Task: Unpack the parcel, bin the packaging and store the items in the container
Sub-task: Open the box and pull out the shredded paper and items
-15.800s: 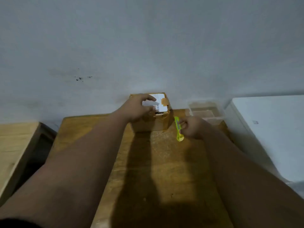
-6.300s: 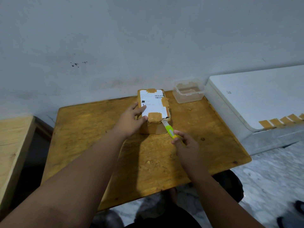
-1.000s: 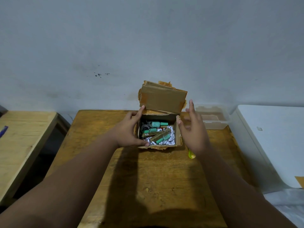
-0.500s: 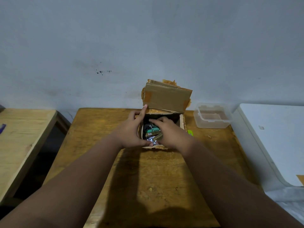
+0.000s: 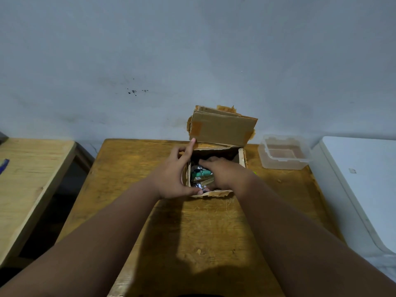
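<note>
Up at the 12 o'clock end of the wooden table [image 5: 192,228], against the grey wall [image 5: 192,50], sits the open cardboard parcel [image 5: 241,159], its lid flap [image 5: 222,129] standing upright at the back with scraps of brown tape at its corners. The left hand [image 5: 171,179] is spread wide against the parcel's 9 o'clock side: the forefinger reaches up to touch the lower left corner of the flap, and the thumb curls round the near rim at about 6 o'clock, so the hand braces the box rather than closing on anything. The right hand [image 5: 222,172] is down inside the parcel, palm downward, fingers pointing toward 9 o'clock over the contents; whether those fingers have closed on an item I cannot tell, since the hand covers them. Showing between the two hands are a teal cylindrical item [image 5: 201,173] and some crumpled white printed paper [image 5: 199,186]. At 3 o'clock from the parcel, near it but apart, stands the clear plastic container [image 5: 284,167], with nothing visible inside. A sliver of yellow-green [image 5: 255,173] peeks out at the right wrist, too little to identify. Beyond the container, at the far 3 o'clock side, lies a white surface [image 5: 364,179], and at 9 o'clock a paler wooden table [image 5: 27,179] stands apart.
</note>
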